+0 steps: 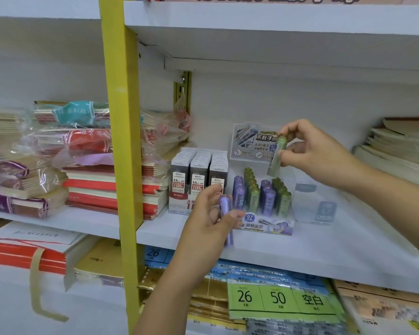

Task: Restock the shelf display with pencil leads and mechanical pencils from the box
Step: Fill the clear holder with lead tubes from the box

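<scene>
Green plastic shows in the head view: a green lead tube (277, 155), tilted, pinched between the fingers and thumb of the right hand (310, 153) just above the display box (264, 226) on the white shelf (324, 250). The left hand (211, 221) grips a purple lead tube (226, 218) upright before the display's left corner. Rows of purple and green tubes (267, 197) stand inside. Grey lead cases (198, 165), seemingly marked 0.5 HB, sit just left.

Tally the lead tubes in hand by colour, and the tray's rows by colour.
Purple tube, left hand: 1
Green tube, right hand: 1
Purple rows in display tray: 2
Green rows: 2
Total: 2 tubes held, 4 rows
</scene>
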The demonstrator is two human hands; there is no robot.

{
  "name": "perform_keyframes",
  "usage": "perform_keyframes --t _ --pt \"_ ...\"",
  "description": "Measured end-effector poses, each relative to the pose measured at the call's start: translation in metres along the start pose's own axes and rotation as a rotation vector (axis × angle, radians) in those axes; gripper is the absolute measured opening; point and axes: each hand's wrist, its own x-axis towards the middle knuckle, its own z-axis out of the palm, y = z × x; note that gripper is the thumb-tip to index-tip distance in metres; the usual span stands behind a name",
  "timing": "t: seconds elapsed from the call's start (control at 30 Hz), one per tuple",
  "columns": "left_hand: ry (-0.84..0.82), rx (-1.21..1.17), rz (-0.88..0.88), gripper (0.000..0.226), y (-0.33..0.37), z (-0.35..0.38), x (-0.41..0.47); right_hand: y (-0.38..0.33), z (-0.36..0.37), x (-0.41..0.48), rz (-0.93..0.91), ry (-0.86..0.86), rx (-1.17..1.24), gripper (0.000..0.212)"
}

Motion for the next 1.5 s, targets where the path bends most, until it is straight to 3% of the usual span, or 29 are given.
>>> perform_keyframes --t 0.1,0.23,0.5,0.73,1.37,1.5 --pt "0.060 0.036 0.029 0.031 -0.004 -0.002 0.004 0.007 -0.006 0.021 -0.007 0.016 -0.156 0.035" --pt "0.050 0.186 0.073 0.040 -0.006 -0.001 0.003 0.022 -0.008 0.034 0.018 -0.086 -0.368 0.031" --pt "0.081 0.323 0.082 0.040 -0.008 0.001 0.003 0.031 -0.007 0.050 0.043 -0.193 -0.567 0.028" --pt "0.076 0.341 0.081 0.041 -0.006 0.000 0.003 0.042 -0.002 0.046 0.111 -0.340 -0.573 0.019" --pt "0.080 0.312 0.074 0.042 -0.009 -0.001 0.003 0.050 0.002 0.047 0.041 -0.274 -0.842 0.018" --pt "0.059 0.296 0.090 0.047 -0.008 -0.002 0.003 0.048 0.000 0.050 0.054 -0.294 -0.805 0.017"
